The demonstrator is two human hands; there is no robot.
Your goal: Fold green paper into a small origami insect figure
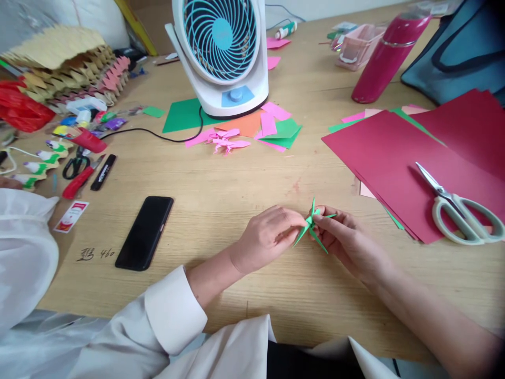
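Between my hands is a small green folded-paper figure (pixel 310 221) with several thin points sticking out in different directions. My left hand (pixel 272 231) pinches it from the left, thumb and fingertips closed on one side. From the right, my right hand (pixel 347 234) grips it between thumb and fingers, and its curled fingers hide part of the paper. Both hands are just above the wooden table (pixel 221 184). Farther back lie pink folded-paper figures (pixel 229 142) beside loose pink, orange and green paper pieces (pixel 282 131).
A fan (pixel 236 100) stands at the back. To the right, scissors (pixel 457 205) rest on red paper sheets (pixel 394 152), near a pink bottle (pixel 386 58). On the left are a phone (pixel 144 233), a red-handled knife (pixel 81 180) and another person's white sleeve (pixel 23 252).
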